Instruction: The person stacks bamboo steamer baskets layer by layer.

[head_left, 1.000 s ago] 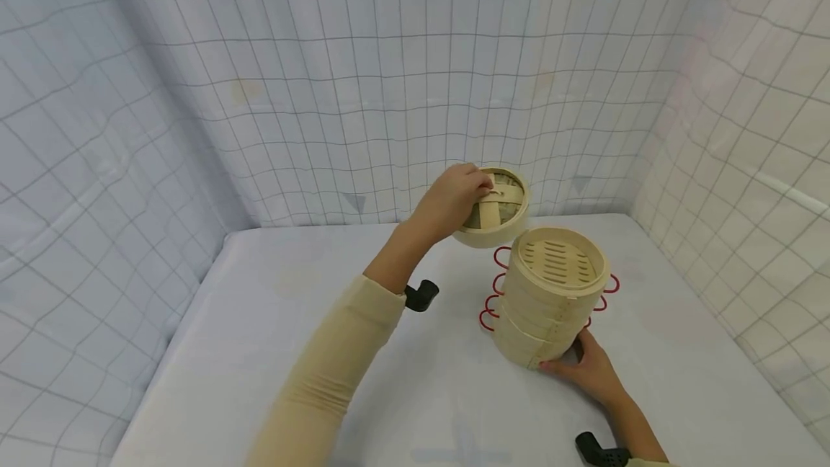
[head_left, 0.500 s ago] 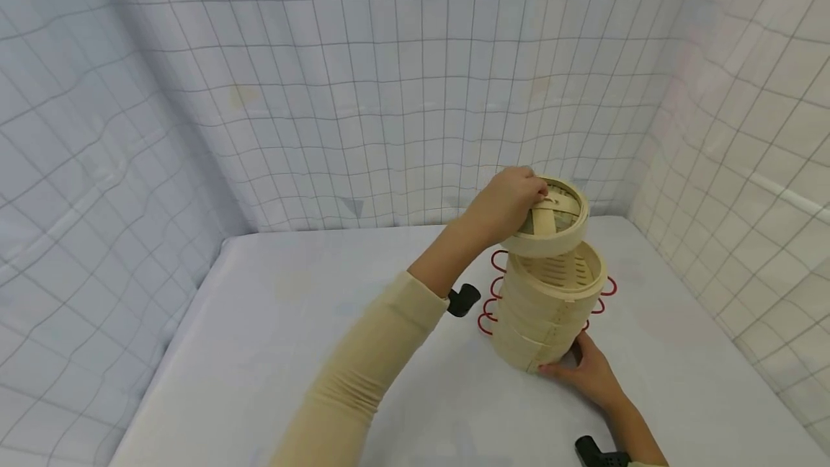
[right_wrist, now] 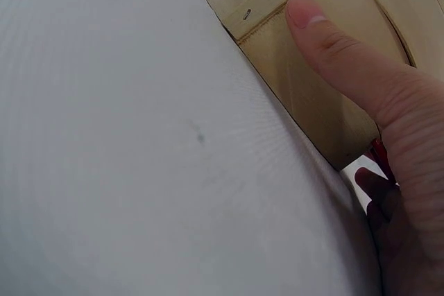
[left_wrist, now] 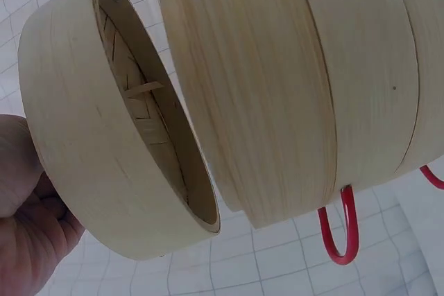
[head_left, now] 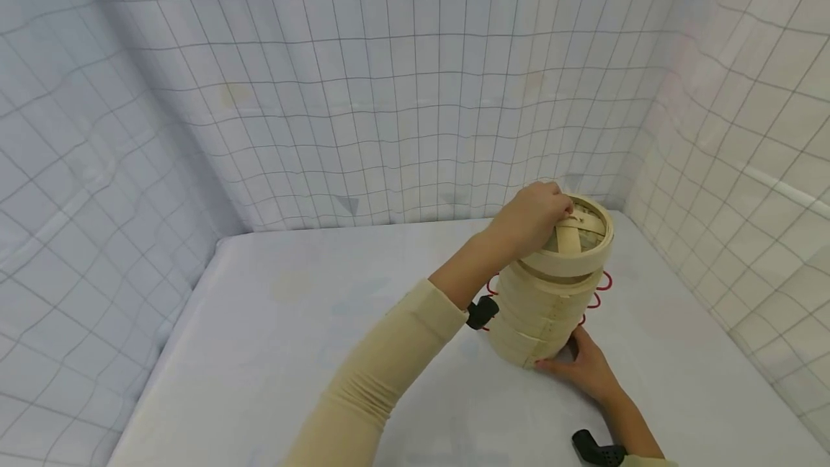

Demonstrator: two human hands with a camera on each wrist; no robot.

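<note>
My left hand (head_left: 533, 219) pinches the woven top of a bamboo steamer lid (head_left: 573, 261) by its strap handle. The lid is tilted over the mouth of a stack of bamboo steamer baskets (head_left: 541, 312), and a dark gap shows between them. In the left wrist view the lid's hollow underside faces the top basket. Red loop handles (left_wrist: 342, 230) stick out from the baskets' sides. Low on the stack, my right hand (head_left: 591, 375) holds the bottom basket (right_wrist: 305, 102), thumb pressed on its wall near a stapled seam, fingers partly hidden at the side.
The stack stands on a white-covered table (head_left: 324, 352), right of the middle. White grid-patterned sheets (head_left: 402, 92) hang behind the table and at both sides. Dark wrist-worn devices (head_left: 596, 448) are on both arms.
My left hand has carried the lid rightward and down, from beside the stack to right over its top opening. My right hand has stayed at the base.
</note>
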